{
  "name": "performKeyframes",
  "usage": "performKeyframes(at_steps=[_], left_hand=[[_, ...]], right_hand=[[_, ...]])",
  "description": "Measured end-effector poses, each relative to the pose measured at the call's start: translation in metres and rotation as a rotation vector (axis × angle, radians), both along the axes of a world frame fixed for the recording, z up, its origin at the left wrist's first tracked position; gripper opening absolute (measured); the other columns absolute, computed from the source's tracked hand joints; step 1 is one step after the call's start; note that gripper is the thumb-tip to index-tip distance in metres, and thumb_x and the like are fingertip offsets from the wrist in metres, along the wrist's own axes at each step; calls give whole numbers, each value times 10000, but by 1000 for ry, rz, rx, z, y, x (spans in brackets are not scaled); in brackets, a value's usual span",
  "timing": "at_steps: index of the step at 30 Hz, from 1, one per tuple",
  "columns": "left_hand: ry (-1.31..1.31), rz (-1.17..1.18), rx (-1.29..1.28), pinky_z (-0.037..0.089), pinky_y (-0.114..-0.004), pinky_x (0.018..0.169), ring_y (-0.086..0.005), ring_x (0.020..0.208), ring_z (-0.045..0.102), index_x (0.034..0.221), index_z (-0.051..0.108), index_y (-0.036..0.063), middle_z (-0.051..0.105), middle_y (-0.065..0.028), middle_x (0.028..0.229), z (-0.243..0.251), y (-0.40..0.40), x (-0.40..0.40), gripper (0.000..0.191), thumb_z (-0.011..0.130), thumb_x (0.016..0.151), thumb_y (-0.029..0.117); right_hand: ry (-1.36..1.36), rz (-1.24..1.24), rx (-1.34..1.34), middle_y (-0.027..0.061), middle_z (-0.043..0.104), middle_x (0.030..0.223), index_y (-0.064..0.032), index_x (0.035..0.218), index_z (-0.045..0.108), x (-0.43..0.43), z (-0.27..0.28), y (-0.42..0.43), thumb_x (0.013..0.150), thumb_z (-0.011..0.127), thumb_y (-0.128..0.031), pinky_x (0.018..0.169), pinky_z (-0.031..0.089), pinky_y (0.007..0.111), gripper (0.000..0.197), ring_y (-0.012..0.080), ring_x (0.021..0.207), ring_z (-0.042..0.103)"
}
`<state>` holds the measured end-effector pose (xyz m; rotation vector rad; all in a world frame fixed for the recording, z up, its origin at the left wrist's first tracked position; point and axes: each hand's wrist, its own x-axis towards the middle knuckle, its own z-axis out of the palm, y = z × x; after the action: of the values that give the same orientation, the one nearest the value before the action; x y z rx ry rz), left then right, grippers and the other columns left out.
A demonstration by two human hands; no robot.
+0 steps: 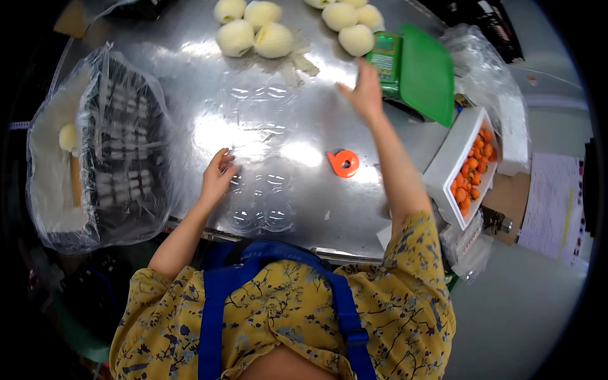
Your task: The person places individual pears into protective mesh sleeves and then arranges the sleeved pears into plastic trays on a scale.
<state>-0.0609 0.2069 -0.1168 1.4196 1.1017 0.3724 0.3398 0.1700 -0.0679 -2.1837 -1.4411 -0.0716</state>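
Observation:
An unfolded clear plastic clamshell box [261, 152] lies on the steel table [313, 209], its moulded cups catching the light. At its left edge is my left hand [218, 176], fingers loosely curled and thumb apart, with nothing visible in it; whether it touches the plastic I cannot tell. My right hand [365, 92] reaches forward, empty, thumb spread from the fingers. Just beyond its fingertips sits a round fruit in a pale foam net [356, 40], one of a group. Another group of netted fruit [273, 40] lies further left. An orange tape dispenser [345, 164] rests right of the clamshell.
Beside my right hand stands a green weighing scale [425, 76]. A white foam box [444, 166] holds small orange fruits [472, 171]. To the left is a plastic-lined crate [57, 190] next to stacked clear packaging [128, 142] under film. Papers [551, 204] lie far right.

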Motion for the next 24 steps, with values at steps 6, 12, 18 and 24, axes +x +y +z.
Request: performKeyframes(at_steps=[6,12,18,24], left_hand=[[-22,-19,-159,419,-291,878,-161,979,529,1335,376,26,566,-107,1122,10,1,0,544,575,829,53],[-110,-6,-189,406,-330,922,-209,1097,491,1358,326,28,515,-126,1187,12,-11,-12,585,571,828,45],[153,110,670,418,-338,897,-249,1147,452,1322,354,21,433,-144,1260,71,1,6,537,564,839,127],[-601,29,-854,430,-367,919,-238,1149,476,1350,279,57,452,-122,1245,111,15,82,625,623,847,200]], right_hand=[[-30,-336,-125,199,289,1357,-149,1383,227,65,-11,90,586,814,-342,964,378,451,1009,406,1166,381],[6,-344,-188,198,381,1272,-142,1305,319,78,-26,107,567,810,-308,929,404,450,901,392,1124,421],[190,-80,173,174,444,1183,-69,1219,396,37,-1,54,517,798,-243,913,403,391,827,322,1072,467],[663,486,395,181,380,1293,-63,1284,324,-117,21,-22,512,837,-178,982,372,392,934,296,1182,426]])
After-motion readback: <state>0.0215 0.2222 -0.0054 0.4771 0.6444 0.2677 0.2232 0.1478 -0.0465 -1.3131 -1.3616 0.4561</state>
